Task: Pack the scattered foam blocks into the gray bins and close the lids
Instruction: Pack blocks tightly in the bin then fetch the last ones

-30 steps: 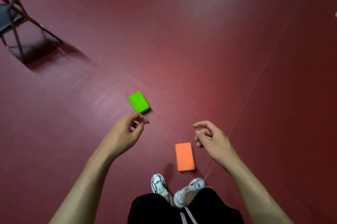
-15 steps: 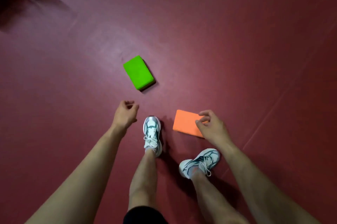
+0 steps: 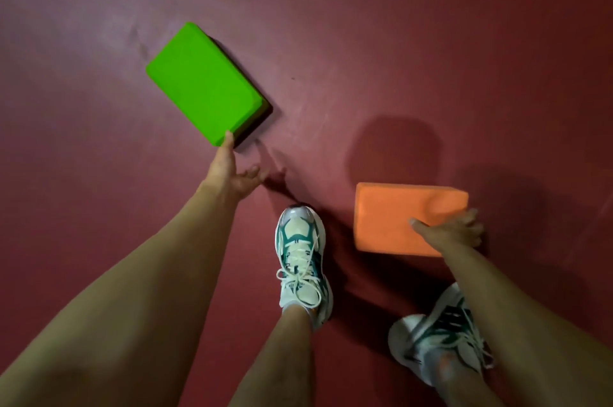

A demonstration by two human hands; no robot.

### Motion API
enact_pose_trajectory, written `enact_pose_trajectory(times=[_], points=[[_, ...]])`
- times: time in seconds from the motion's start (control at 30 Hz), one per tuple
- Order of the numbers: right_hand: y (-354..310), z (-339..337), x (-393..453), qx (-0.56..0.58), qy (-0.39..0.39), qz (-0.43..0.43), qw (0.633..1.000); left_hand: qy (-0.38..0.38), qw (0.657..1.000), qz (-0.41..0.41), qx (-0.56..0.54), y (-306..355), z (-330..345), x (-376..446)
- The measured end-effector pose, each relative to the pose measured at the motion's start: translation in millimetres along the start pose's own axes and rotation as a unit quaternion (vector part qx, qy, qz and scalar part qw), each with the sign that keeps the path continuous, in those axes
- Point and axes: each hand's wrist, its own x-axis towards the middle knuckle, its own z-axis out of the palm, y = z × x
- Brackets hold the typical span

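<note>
Stooping for two blocks | right hand point(image 3: 456, 231) clamps the orange block point(image 3: 398, 217), fingers closed around its near-right edge | left hand point(image 3: 232, 171) spread open, thumb touching the green block point(image 3: 202, 83), nothing held | no bins visible.

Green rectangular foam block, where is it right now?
In the head view, the green rectangular foam block lies flat on the dark red floor, upper left, with the left hand touching its near corner; the orange foam block lies apart, lower right.

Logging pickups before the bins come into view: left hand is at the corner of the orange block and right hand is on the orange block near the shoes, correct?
Not quite. The head view shows the left hand touching the corner of the green foam block, not an orange one. The right hand is indeed on the orange foam block near the shoes.
</note>
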Motion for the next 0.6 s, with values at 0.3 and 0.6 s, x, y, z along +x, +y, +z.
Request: enact_pose_trajectory(times=[0.3,0.6], points=[[-11,-1,-2,-0.055,-0.012,-0.073,0.996,-0.036,0.998,0.017,-0.052,50,4,53],[-103,-40,-11,-0.084,-0.071,-0.244,0.963,-0.015,0.999,0.013,-0.026,66,15,47]])
